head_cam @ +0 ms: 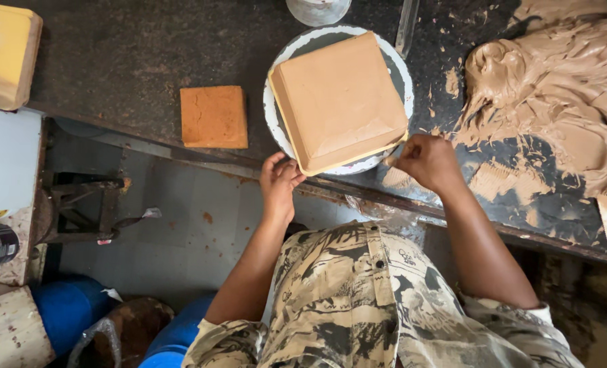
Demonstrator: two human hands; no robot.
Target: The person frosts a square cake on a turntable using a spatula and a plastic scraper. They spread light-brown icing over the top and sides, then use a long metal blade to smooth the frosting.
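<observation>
The clay slab (337, 99) lies draped over a square mould on the round wheel (276, 119), at the near edge of the tabletop (126, 54). My right hand (427, 160) pinches at the slab's near right corner, fingers closed on something small there — a tool or a scrap of clay, I cannot tell which. My left hand (277, 182) has a loose, half-open grip, its fingertips touching the wheel's rim just beside the near left corner and holding nothing.

I judge that trimming this edge well calls for a light, even pull along the mould's rim, with the left hand steadying the wheel so the slab does not shift.

The slab is smooth, matt and tan, square with softened corners, sloping down to a thin pale edge. The wheel is round, white-rimmed and clay-smeared. To the left lies an orange sponge (213, 117) — coarse and squarish. To the right a heap of wet clay (555, 82) spreads in glossy folds over the dark, speckled surface.
</observation>
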